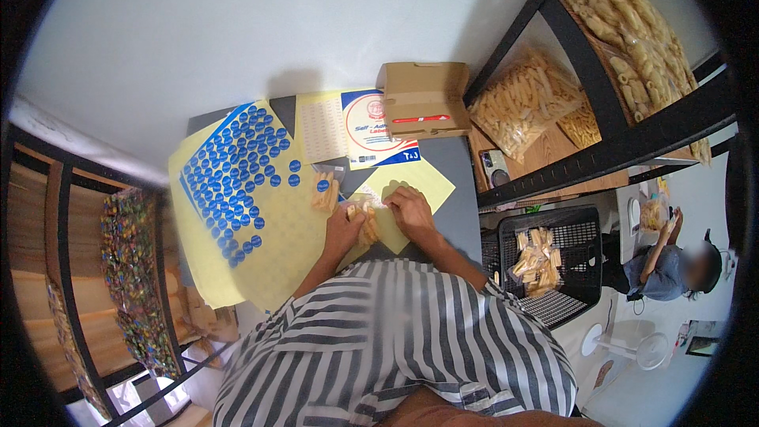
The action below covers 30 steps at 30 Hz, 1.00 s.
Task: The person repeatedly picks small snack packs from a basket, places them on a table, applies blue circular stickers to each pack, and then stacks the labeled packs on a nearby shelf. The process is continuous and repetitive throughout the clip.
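Note:
My left hand (344,227) grips the side of a clear bag of pale snack sticks (370,228), close to the table's front edge. Over a yellow sheet (436,181) with a small patch of printed labels (369,198), my right hand (410,210) has its fingers bent together at the labels' right side. Whether those fingers pinch a label is too small to tell. Beyond my left hand lies another bagged portion of snack sticks (324,191) bearing a round blue sticker. Large yellow sheets with many round blue stickers (240,169) cover the table's left side.
An open cardboard box (424,98) holding a red pen (421,119) stands at the back, beside a self-adhesive label packet (370,130). To the right are a black crate (551,302) with bagged sticks, a shelf with large snack bags (522,101), and a person (661,270) working.

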### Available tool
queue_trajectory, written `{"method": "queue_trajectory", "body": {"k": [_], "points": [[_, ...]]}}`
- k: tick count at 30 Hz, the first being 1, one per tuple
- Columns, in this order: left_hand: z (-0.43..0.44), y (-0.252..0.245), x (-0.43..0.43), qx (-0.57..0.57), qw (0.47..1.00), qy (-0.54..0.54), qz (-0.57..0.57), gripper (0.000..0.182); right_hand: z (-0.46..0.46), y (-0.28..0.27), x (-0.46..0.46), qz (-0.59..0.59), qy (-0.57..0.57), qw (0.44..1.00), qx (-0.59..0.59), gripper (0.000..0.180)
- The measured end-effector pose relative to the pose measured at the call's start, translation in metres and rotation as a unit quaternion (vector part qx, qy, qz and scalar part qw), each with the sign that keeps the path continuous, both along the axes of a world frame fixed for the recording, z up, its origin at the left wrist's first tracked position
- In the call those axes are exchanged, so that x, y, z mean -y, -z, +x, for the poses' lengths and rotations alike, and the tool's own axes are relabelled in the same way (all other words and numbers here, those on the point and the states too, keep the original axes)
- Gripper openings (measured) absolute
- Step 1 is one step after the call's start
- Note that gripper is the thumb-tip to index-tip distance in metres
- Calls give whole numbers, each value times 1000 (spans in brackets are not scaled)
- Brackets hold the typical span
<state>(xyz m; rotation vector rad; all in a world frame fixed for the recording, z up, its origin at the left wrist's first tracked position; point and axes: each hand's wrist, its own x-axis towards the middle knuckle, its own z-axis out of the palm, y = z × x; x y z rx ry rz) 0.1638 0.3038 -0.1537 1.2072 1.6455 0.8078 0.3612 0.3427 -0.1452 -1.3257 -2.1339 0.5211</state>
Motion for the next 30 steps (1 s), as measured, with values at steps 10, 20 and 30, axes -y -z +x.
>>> {"method": "queue_trajectory", "body": {"k": [10,20,30], "points": [[-3,10,-1,34,999,17,-18,35,-2,6,1,-42,32,999,-6,10],[-3,17,-2,34,999,-9,27,36,-7,9,-1,-19,41,998,45,14],[3,-32,9,264,963,24,-46,28,15,6,3,-221,45,934,-277,21]]}}
